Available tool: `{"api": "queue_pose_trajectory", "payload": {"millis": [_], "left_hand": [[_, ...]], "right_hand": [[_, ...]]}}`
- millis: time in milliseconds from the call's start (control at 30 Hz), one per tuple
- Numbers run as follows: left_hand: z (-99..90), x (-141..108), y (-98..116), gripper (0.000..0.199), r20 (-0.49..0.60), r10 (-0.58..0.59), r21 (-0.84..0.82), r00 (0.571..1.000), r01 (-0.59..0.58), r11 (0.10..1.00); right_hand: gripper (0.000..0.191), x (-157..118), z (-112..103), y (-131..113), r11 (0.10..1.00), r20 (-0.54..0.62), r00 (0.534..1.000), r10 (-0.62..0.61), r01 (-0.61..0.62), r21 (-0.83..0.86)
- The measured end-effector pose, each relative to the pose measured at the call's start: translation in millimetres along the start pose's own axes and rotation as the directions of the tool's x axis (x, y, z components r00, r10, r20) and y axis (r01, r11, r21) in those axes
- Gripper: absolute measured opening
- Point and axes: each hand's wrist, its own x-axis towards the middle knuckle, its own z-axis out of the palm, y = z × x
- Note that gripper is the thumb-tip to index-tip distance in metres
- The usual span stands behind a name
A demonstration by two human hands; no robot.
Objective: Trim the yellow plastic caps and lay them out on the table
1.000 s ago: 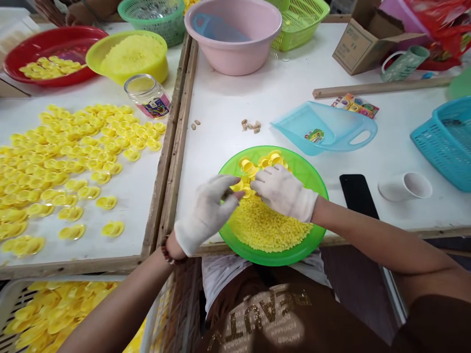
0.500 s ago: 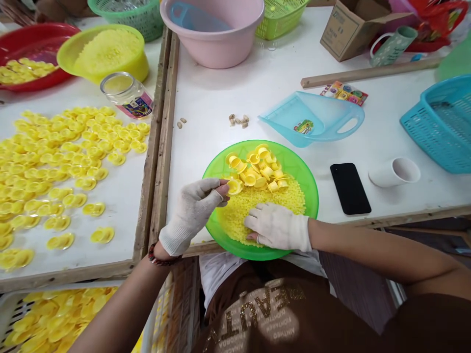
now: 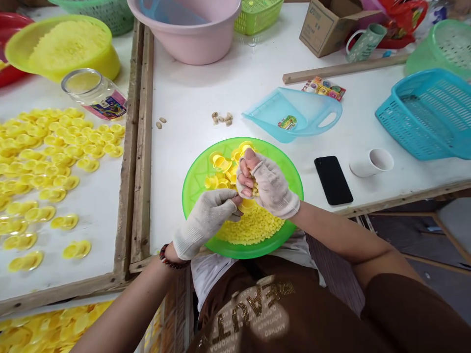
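Note:
A round green basin [image 3: 193, 196] sits at the table's front edge, with small yellow pellets [image 3: 253, 230] in its near part. Toward its far left lie several yellow hat-shaped plastic cups [image 3: 221, 163]. My left hand [image 3: 209, 218], in a white glove with bare fingertips, pinches one such cup [image 3: 248, 205] by its brim over the pellets. Just above that cup, my gloved right hand [image 3: 272, 184] is curled round a handful of pellets, some showing between the fingers. The right hand partly covers the held cup and the loose cups.
Rows of paired yellow pieces [image 3: 40, 171] spread across the left table, beyond a raised wooden edge [image 3: 142, 147]. A blue scoop [image 3: 265, 110], peanuts [image 3: 222, 118], a black phone [image 3: 333, 180] and a white cup [image 3: 368, 164] surround the basin. A blue basket [image 3: 408, 125] stands at right.
My right hand has risen from the pellets with a handful and moved over the cup. My left hand has brought the cup lower and toward the right hand. The view has shifted rightward.

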Motion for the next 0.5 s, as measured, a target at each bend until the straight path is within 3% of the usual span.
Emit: {"api": "queue_pose_trajectory", "payload": {"millis": [333,500], "left_hand": [[1.4,-2,0,0.029,-0.012,-0.024,-0.071,1.000,0.023,0.997],[-6.1,-6,1,0.032,-0.111,-0.067,-0.271,0.992,0.035,0.962]], "right_hand": [[0.060,1,-6,-5,0.998,-0.068,0.996,0.053,-0.050,0.047],[0.052,-19,-27,-6,0.994,-0.037,0.999,-0.012,0.008,-0.107]]}}
